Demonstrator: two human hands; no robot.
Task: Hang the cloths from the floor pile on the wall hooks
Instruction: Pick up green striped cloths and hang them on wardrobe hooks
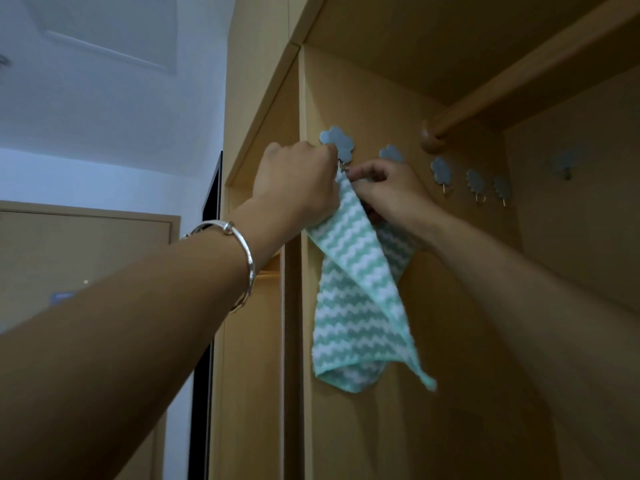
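Pinching 1 cloth (356, 306) | left hand (298, 178) | right hand (388, 192) | 6 hooks (441, 171)

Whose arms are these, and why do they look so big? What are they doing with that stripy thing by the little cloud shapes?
There is no machine here: these are a person's own arms. The one picture comes from a camera worn on their head, so the arms look big and close. The left hand, with a silver bracelet on its wrist, and the right hand both hold the top of a green-and-white cloth up at the nearest hook, a cloud shape stuck on the wooden cupboard wall. The rest of the cloth hangs down. Farther right, other hooks sit in a row, bare. The fingers hide whether the cloth is caught on the hook yet.
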